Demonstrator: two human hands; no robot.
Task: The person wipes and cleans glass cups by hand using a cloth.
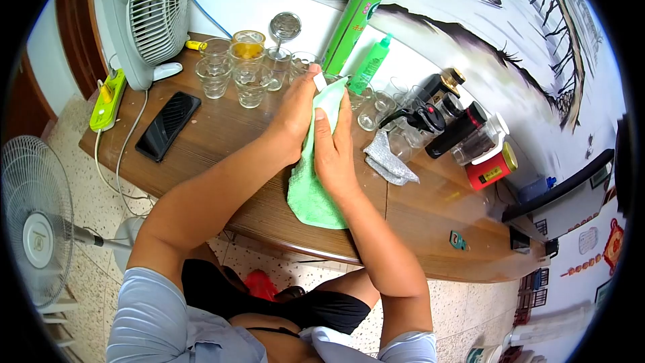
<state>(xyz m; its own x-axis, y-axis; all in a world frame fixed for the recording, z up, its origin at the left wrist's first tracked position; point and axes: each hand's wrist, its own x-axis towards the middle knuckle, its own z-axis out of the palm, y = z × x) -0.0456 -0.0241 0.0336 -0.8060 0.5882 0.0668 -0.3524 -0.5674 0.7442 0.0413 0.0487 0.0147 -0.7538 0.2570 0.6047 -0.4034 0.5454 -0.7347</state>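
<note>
A light green cloth (310, 191) hangs between both hands, its lower end on the wooden table. My left hand (294, 115) presses the cloth from the left side, and my right hand (334, 144) is closed on it from the right. A small white patch shows at the cloth's top, near the left fingertips. Just beyond the hands are several clear glasses (252, 87), a tall green box (356, 20) and a green bottle (370, 65). A folded grey cloth (390, 160) lies to the right of my right hand.
On the left are a black phone (168, 126), a power strip (108, 101) and a white desk fan (158, 20). A glass pot (413, 124), dark bottles (457, 132) and a red tin (492, 168) stand at the right. A floor fan (39, 238) is beside the table (430, 228).
</note>
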